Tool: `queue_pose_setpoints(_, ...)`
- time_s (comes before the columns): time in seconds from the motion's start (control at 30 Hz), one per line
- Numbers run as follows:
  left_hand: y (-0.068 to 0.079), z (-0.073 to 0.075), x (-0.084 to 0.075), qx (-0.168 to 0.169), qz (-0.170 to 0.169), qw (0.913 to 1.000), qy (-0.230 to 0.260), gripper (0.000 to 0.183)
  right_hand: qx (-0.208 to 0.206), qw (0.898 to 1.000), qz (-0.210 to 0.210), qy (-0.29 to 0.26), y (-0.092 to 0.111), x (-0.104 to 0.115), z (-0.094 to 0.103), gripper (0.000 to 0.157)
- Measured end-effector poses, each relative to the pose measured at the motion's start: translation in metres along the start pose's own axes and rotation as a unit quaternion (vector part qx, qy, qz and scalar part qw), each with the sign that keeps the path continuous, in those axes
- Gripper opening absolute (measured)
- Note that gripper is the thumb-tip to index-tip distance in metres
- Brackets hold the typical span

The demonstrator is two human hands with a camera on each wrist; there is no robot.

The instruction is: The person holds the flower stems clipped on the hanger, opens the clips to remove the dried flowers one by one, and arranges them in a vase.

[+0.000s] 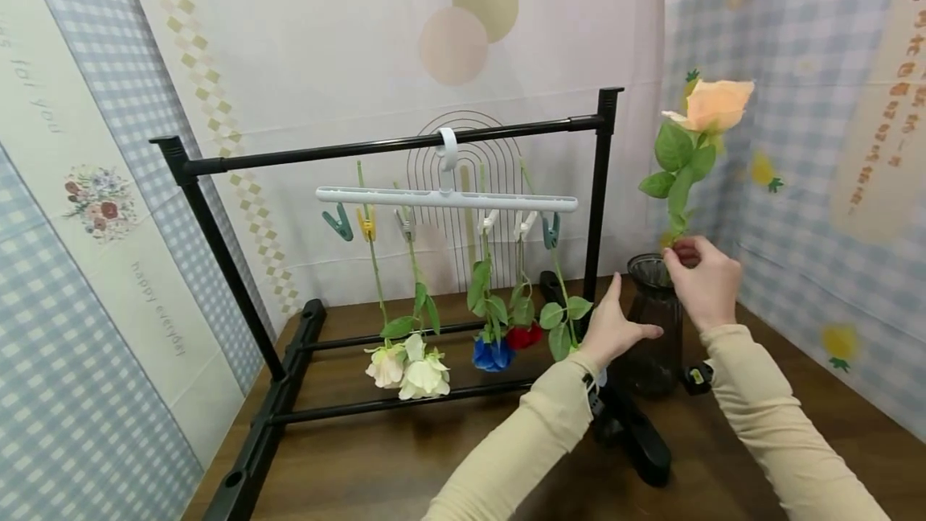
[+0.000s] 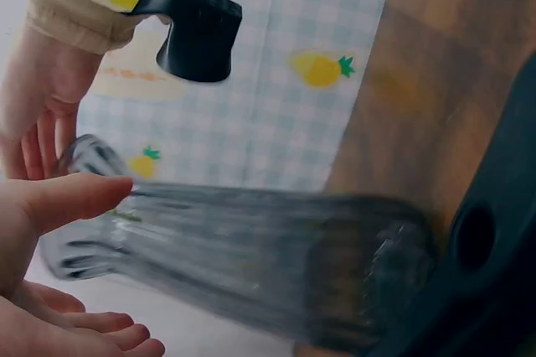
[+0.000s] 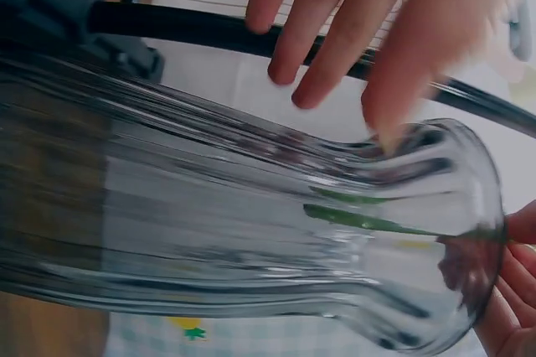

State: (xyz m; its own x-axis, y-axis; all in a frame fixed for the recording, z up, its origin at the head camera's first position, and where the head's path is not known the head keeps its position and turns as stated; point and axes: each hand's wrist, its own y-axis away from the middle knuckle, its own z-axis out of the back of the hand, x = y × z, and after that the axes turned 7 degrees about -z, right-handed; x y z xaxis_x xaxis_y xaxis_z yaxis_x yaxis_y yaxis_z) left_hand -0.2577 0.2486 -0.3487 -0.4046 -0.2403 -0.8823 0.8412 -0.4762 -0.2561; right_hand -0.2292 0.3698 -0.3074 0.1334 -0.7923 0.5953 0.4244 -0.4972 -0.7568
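My right hand (image 1: pixel 705 280) pinches the stem of a peach rose (image 1: pixel 716 107) between thumb and fingers, right over the mouth of a clear glass vase (image 1: pixel 654 344). The bloom points up. In the right wrist view the lower end of the green stem (image 3: pixel 368 221) shows inside the vase's neck. Beside that neck is my left hand (image 1: pixel 615 330), its fingers spread and the thumb reaching across the glass in the left wrist view. It holds nothing.
A black rack (image 1: pixel 391 149) stands left of the vase, one foot (image 1: pixel 644 449) close to it. From its bar hangs a white clip hanger (image 1: pixel 448 198) with several upside-down flowers, including a blue rose (image 1: pixel 493 354), a red rose (image 1: pixel 524 336) and a white rose (image 1: pixel 424 372).
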Motion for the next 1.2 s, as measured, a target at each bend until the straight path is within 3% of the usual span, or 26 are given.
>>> queue_pose_setpoints(0.2,-0.002,-0.022,0.007,-0.019,0.009,0.9998,-0.003,0.096,0.007,1.0,-0.01,0.027,0.006,-0.004,-0.002,0.02)
queue_pose_setpoints(0.37,-0.003,-0.03,0.011,-0.019,-0.01,0.9997,-0.015,0.092,0.018,0.999,-0.013,0.039,0.007,0.001,-0.004,0.022)
queue_pose_setpoints(0.53,-0.002,-0.036,0.014,-0.036,-0.029,0.9972,-0.059,0.089,0.019,0.998,-0.024,0.05,0.011,0.005,-0.006,0.022)
queue_pose_setpoints(0.73,-0.005,-0.044,0.021,-0.058,-0.046,0.9912,-0.11,0.086,0.034,0.994,-0.011,0.103,0.019,0.007,-0.007,0.021)
queue_pose_setpoints(0.97,-0.005,-0.053,0.029,-0.073,-0.042,0.9889,-0.122,0.081,0.083,0.99,0.002,0.115,0.025,0.003,-0.002,0.024)
queue_pose_setpoints(1.2,-0.006,-0.055,0.033,-0.073,-0.043,0.9896,-0.117,0.081,0.179,0.977,-0.001,0.118,0.02,0.004,0.012,0.034)
